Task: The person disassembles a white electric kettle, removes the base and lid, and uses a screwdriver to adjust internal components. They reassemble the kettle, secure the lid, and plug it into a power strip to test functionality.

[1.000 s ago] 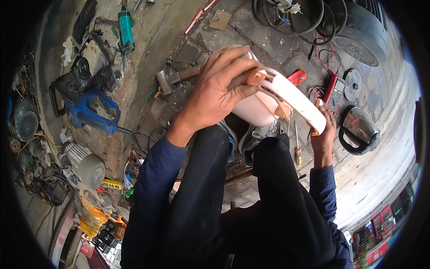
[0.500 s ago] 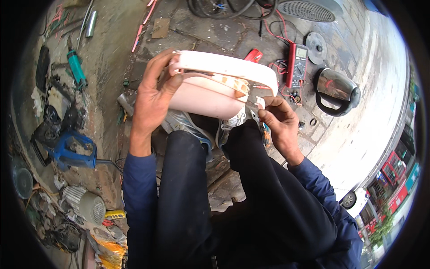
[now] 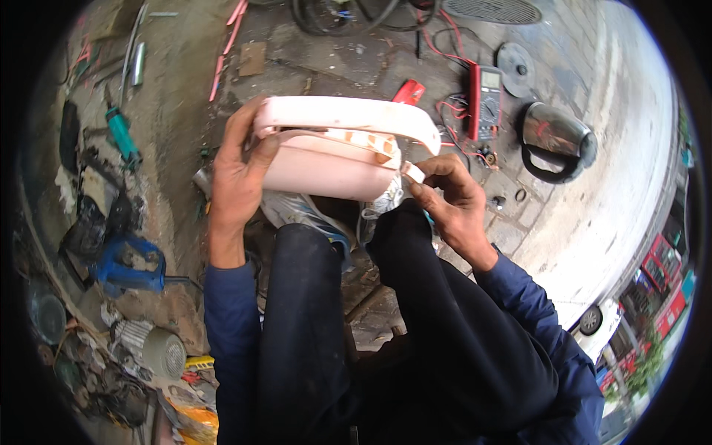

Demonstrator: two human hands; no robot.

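Note:
A pale pink plastic appliance (image 3: 326, 174) lies sideways in front of my knees, above my shoes. Its long curved handle (image 3: 345, 111) stands apart at the right end, showing a light, brown-marked inner part (image 3: 382, 148). My left hand (image 3: 236, 178) is closed around the left end of the body and handle. My right hand (image 3: 452, 204) pinches a small white piece (image 3: 414, 173) beside the appliance's right end; whether that piece is attached I cannot tell.
Beyond lie a red multimeter (image 3: 486, 100) with leads, a steel kettle (image 3: 556, 137), a metal disc (image 3: 519, 69) and coiled cables (image 3: 326, 18). At left are a blue tool (image 3: 130, 271), a teal tool (image 3: 122, 133) and a motor (image 3: 159, 348). A white car (image 3: 593, 322) shows lower right.
The appliance swung from diagonal to level and moved left with my left hand. My right hand left the handle's end and pinched the small white piece, then shifted slightly left.

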